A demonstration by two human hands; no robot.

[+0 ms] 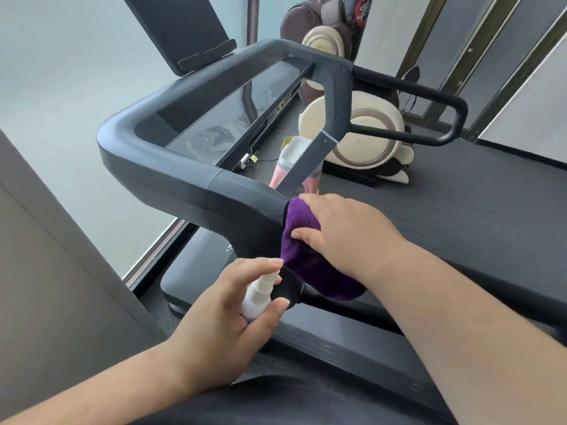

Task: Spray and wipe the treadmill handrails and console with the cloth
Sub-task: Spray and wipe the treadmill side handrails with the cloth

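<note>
Left hand [227, 305] grips spray bottle [259, 294], light, slippery plastic; hold mid-body. Right hand [340, 231] presses soft, limp cloth [310, 259] bunched around near handrail [245, 210].

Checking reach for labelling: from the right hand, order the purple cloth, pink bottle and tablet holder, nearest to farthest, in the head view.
1. Purple cloth, gripped under the right hand on the near handrail.
2. Pink bottle, just beyond, behind the frame.
3. Tablet holder, top left, farthest.
</note>
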